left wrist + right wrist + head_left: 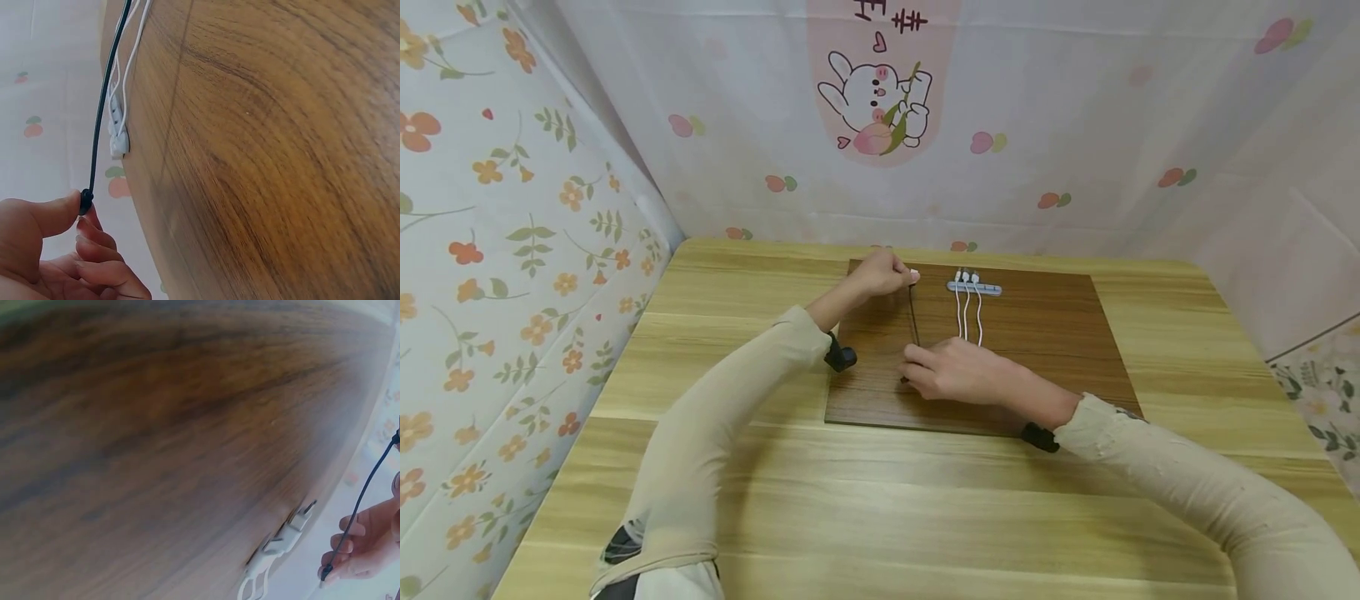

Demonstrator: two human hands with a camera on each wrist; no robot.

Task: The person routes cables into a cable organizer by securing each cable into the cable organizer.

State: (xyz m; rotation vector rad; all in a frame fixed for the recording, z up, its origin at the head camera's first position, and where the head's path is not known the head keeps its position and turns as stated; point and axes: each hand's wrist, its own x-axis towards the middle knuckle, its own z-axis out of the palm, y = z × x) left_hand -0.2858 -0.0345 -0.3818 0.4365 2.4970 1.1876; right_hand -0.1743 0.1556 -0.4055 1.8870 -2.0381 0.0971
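Note:
My left hand [882,272] is over the back left part of the brown board [1045,333]. In the left wrist view, its thumb and fingers pinch a small black end piece [85,201] of a thin black cable [102,103]. From there the cable runs fairly straight toward my right hand [953,371], which grips it with curled fingers lower over the board. A dark bit shows below the right fingertips. In the right wrist view, the black cable [360,503] spans the right side, with fingers around its lower end. Exactly what lies inside the right fingers is hidden.
A pale blue cable holder [992,290] sits near the board's back edge, with three white cables [967,310] in its left slots. The board rests on a light wood table [880,500]. Patterned curtains hang behind and at the sides.

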